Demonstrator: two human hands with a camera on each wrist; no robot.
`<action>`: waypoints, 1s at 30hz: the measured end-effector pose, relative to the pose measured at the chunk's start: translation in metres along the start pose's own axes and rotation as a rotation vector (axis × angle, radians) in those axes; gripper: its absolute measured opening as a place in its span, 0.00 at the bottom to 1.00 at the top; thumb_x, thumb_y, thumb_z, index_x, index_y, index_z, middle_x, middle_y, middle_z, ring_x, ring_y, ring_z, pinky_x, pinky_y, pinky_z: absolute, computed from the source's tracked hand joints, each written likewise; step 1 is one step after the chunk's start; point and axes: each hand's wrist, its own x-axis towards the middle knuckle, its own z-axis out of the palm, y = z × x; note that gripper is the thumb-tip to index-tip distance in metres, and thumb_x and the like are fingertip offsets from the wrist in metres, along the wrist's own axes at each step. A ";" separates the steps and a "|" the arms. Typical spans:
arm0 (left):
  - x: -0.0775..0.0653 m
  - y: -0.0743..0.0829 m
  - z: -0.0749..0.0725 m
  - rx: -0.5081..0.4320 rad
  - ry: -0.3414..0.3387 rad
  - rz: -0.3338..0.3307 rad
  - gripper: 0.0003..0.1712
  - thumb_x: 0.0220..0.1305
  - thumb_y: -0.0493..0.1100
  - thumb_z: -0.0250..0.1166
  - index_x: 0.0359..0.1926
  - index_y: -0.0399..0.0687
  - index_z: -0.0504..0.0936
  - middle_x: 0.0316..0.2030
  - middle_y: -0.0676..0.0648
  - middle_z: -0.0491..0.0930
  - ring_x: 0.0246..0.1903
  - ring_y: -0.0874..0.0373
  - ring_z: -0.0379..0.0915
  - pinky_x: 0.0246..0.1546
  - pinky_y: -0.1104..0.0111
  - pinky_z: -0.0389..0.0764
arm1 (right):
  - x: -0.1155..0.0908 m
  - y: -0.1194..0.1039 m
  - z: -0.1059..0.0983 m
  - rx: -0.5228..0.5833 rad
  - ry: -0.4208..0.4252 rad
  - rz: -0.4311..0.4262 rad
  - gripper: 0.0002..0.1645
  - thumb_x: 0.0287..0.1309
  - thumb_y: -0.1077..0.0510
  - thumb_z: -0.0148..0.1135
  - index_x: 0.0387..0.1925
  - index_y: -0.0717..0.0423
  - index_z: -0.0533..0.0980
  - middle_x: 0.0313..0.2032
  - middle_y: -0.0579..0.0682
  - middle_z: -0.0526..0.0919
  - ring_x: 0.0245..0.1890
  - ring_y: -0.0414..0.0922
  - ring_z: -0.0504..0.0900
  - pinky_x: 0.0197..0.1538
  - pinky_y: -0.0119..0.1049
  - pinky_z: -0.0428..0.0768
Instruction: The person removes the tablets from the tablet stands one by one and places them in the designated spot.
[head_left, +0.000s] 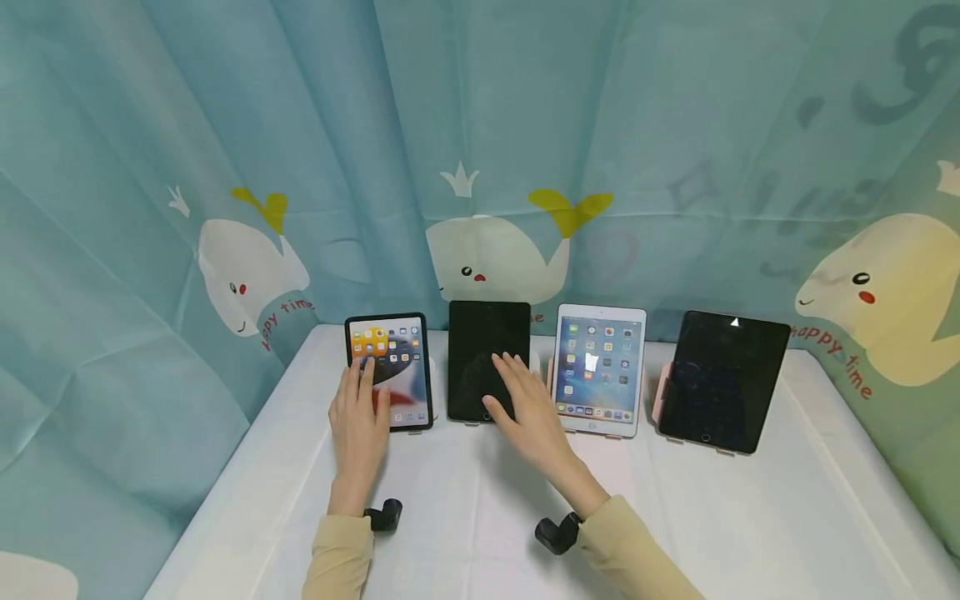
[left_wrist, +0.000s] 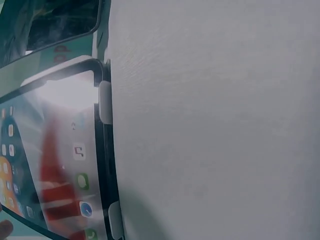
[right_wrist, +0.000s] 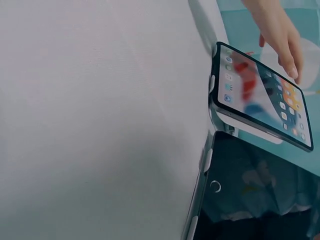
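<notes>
My left hand (head_left: 357, 429) is in front of the lit tablet (head_left: 407, 393) at the far left, fingers extended over its screen. The right wrist view shows this hand (right_wrist: 280, 40) near the tablet's edge; whether a fingertip touches the glass I cannot tell. My right hand (head_left: 531, 417) spreads its fingers before the dark-screened tablet (head_left: 471, 350) beside it, holding nothing; contact with the screen is unclear. In the left wrist view, app icons glow on the lit tablet (left_wrist: 60, 170), and a fingertip (left_wrist: 5, 229) shows at the lower left.
To the right stand a white tablet (head_left: 603, 367) with a lit home screen and a dark tablet (head_left: 723, 383) leaning on a pink stand (head_left: 661, 393). All rest on a white-covered table (head_left: 450, 517). A blue whale-print curtain (head_left: 360, 125) hangs close behind.
</notes>
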 end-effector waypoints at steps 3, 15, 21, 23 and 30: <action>0.004 -0.001 0.000 0.004 -0.001 -0.002 0.29 0.70 0.46 0.54 0.70 0.45 0.63 0.70 0.38 0.60 0.70 0.39 0.52 0.64 0.40 0.58 | 0.004 -0.002 0.003 0.006 -0.002 -0.012 0.36 0.67 0.45 0.53 0.72 0.46 0.57 0.72 0.53 0.61 0.74 0.52 0.55 0.74 0.57 0.52; 0.023 -0.005 -0.003 -0.032 0.052 0.024 0.28 0.71 0.44 0.54 0.68 0.41 0.65 0.69 0.36 0.63 0.68 0.39 0.57 0.63 0.40 0.61 | 0.027 -0.012 0.021 0.032 -0.046 -0.039 0.35 0.68 0.46 0.52 0.73 0.46 0.56 0.71 0.52 0.62 0.74 0.50 0.57 0.73 0.53 0.57; 0.032 -0.009 -0.004 -0.030 0.041 0.012 0.27 0.72 0.44 0.53 0.68 0.40 0.65 0.69 0.36 0.62 0.68 0.40 0.57 0.62 0.40 0.63 | 0.037 -0.020 0.029 0.069 -0.077 -0.026 0.34 0.68 0.48 0.53 0.73 0.45 0.57 0.71 0.50 0.63 0.73 0.50 0.59 0.72 0.53 0.60; 0.034 -0.010 -0.004 -0.031 0.032 0.000 0.27 0.72 0.44 0.52 0.68 0.40 0.65 0.69 0.36 0.62 0.68 0.40 0.57 0.63 0.41 0.63 | 0.041 -0.022 0.032 0.081 -0.077 -0.029 0.34 0.68 0.50 0.54 0.72 0.46 0.58 0.71 0.51 0.63 0.72 0.50 0.61 0.72 0.52 0.61; 0.042 -0.018 -0.003 -0.044 0.055 -0.002 0.28 0.71 0.43 0.54 0.68 0.39 0.64 0.67 0.33 0.64 0.66 0.37 0.59 0.64 0.43 0.63 | 0.052 -0.030 0.039 0.125 -0.085 -0.008 0.34 0.66 0.54 0.56 0.71 0.49 0.59 0.69 0.51 0.66 0.70 0.49 0.64 0.68 0.50 0.67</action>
